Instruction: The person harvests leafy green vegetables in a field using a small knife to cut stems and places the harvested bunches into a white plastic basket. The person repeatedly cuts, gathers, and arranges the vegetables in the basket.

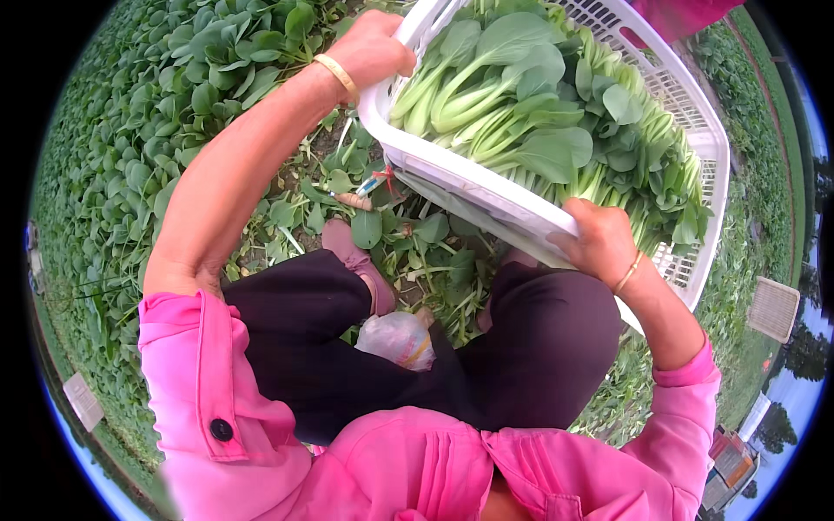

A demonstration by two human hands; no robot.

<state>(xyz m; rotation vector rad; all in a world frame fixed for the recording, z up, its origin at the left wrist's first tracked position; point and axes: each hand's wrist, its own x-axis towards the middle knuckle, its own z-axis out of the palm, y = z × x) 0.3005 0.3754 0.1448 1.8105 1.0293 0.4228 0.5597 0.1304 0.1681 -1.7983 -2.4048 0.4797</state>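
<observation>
A white plastic basket (pixel 479 158) is tilted in front of me, loaded with green bok choy (pixel 521 98) laid in rows. My left hand (pixel 374 52) grips its rim at the left corner. On the near long side, my right hand (pixel 599 238) is closed over the rim, its thumb on the outer wall. Below the basket, among cut leaves, lies a small tool with a wooden-looking handle (pixel 354 201); a blue-and-white piece (pixel 370 185) and a red tie (pixel 389 179) are beside it. Its far end is hidden.
Dense leafy greens (pixel 143 163) grow to the left. A clear plastic bag (pixel 397 340) sits between my legs. Pink cloth (pixel 681 16) shows beyond the basket. Other crates (pixel 773 309) stand out in the field, one at the far left (pixel 83 401). Leaf scraps (pixel 430 260) litter the soil.
</observation>
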